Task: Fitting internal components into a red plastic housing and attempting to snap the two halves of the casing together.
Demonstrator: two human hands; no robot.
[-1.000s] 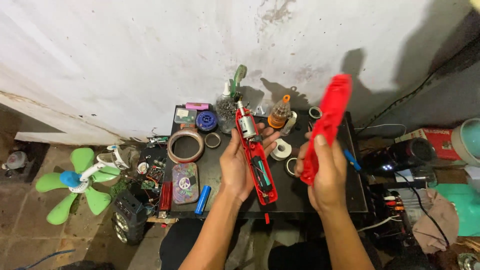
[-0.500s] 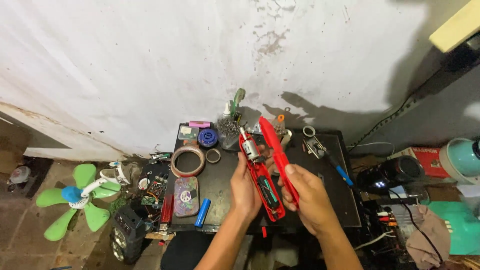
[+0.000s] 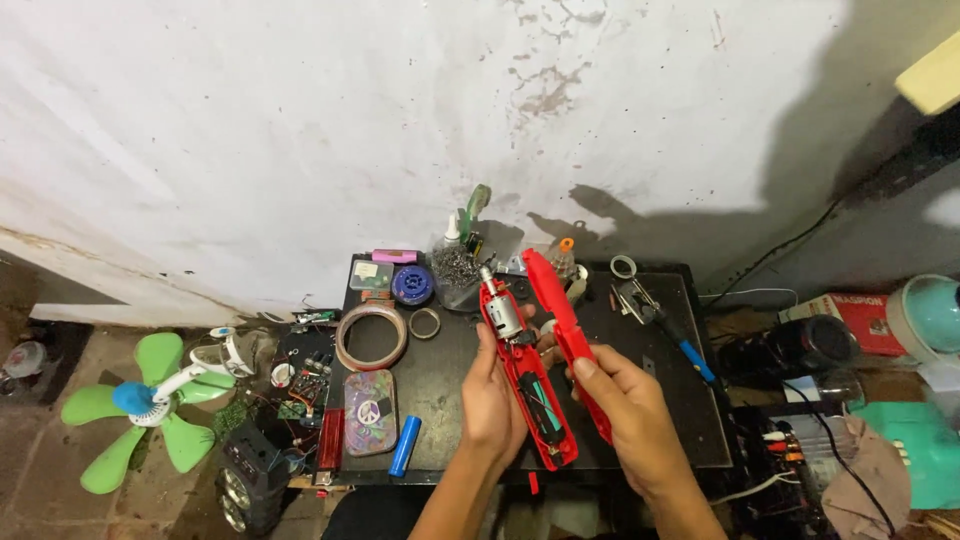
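My left hand (image 3: 492, 405) grips an opened red tool body (image 3: 527, 375) with its small motor and dark battery exposed. It is held lengthwise over the black table (image 3: 440, 375). My right hand (image 3: 632, 425) holds the matching red cover half (image 3: 566, 330), tilted and pressed close along the right side of the body. Both pieces point away from me toward the wall.
A tape roll (image 3: 371, 336), a patterned tin (image 3: 369, 426), a blue cylindrical cell (image 3: 405, 445) and a blue spool (image 3: 411, 284) lie on the left of the table. A blue-handled tool (image 3: 680, 345) lies right. A green fan (image 3: 150, 400) sits on the floor.
My right hand brought the red cover down from up high on the right and set it against the open tool body. The left hand stayed in place.
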